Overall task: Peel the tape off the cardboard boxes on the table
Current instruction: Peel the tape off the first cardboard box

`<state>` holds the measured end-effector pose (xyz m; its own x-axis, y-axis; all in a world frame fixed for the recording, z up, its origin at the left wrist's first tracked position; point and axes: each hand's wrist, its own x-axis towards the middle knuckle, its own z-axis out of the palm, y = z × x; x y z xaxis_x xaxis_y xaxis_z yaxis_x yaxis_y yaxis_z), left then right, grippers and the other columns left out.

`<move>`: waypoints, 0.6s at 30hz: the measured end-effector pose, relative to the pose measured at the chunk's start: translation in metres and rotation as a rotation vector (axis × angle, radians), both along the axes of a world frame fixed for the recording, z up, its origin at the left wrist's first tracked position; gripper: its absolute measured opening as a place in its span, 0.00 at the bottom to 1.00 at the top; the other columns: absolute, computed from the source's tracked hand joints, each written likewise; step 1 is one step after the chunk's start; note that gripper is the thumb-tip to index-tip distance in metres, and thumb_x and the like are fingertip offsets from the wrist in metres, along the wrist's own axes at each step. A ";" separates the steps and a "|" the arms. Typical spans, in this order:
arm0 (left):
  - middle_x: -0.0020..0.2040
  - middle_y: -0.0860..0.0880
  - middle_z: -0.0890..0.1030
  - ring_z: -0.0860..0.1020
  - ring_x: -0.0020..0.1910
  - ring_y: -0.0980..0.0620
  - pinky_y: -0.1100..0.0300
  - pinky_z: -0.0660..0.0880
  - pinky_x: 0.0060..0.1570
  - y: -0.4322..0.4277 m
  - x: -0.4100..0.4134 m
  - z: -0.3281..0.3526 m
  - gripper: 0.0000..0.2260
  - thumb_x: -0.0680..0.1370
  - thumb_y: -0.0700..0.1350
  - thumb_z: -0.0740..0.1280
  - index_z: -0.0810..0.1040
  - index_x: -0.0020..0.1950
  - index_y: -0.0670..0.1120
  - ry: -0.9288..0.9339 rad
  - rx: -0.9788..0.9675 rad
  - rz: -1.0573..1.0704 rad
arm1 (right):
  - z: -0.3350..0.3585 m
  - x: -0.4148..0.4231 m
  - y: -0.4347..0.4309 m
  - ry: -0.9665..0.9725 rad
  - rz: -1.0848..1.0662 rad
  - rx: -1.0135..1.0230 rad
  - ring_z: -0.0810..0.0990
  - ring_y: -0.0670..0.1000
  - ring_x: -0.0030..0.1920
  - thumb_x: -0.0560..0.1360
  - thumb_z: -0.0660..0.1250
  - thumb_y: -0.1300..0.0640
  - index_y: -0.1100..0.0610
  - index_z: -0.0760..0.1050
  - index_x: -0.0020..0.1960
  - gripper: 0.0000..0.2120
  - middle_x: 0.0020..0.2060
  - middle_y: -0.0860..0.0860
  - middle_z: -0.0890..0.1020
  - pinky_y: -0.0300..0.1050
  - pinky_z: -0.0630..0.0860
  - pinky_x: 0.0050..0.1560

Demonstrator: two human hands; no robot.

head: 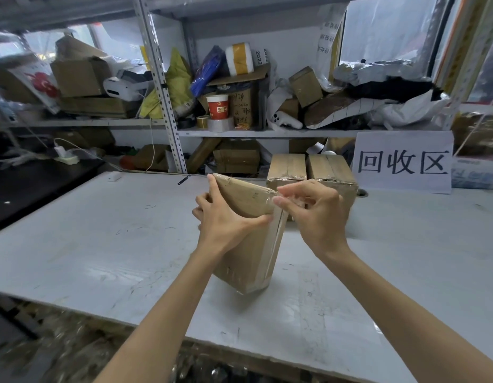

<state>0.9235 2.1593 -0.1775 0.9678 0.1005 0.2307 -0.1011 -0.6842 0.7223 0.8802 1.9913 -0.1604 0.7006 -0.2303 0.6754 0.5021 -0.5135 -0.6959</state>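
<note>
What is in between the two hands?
A box, standing on end, seen in the head view. The left hand holds its side; the right hand's fingers pinch clear tape at its top edge.

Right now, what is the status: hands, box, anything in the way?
Left hand grips box, tilted on table. Right hand pinches tape at top edge. Two boxes behind, not blocking.

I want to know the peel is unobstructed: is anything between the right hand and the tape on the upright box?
Nothing visible is. The right hand pinches the clear tape at the upper corner of the box, which the left hand grips from its left side.
</note>
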 end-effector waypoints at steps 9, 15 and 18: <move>0.73 0.47 0.56 0.58 0.69 0.43 0.43 0.67 0.65 0.003 -0.008 -0.002 0.67 0.54 0.70 0.76 0.38 0.80 0.54 -0.027 -0.004 -0.005 | 0.001 0.006 0.007 0.119 -0.001 -0.044 0.76 0.41 0.34 0.68 0.77 0.56 0.53 0.79 0.39 0.07 0.33 0.42 0.79 0.47 0.76 0.39; 0.72 0.48 0.56 0.59 0.69 0.44 0.44 0.68 0.65 0.005 -0.007 -0.004 0.67 0.55 0.70 0.77 0.38 0.80 0.55 -0.033 -0.009 -0.006 | 0.003 0.009 0.006 0.097 0.005 -0.102 0.78 0.48 0.36 0.70 0.75 0.59 0.56 0.77 0.42 0.06 0.34 0.49 0.80 0.53 0.78 0.38; 0.72 0.49 0.56 0.59 0.69 0.44 0.44 0.68 0.65 0.003 -0.007 -0.004 0.68 0.51 0.74 0.72 0.38 0.79 0.55 -0.026 -0.007 0.003 | 0.002 0.008 0.007 0.101 0.009 -0.141 0.77 0.48 0.38 0.71 0.74 0.61 0.56 0.78 0.42 0.05 0.36 0.48 0.80 0.53 0.78 0.40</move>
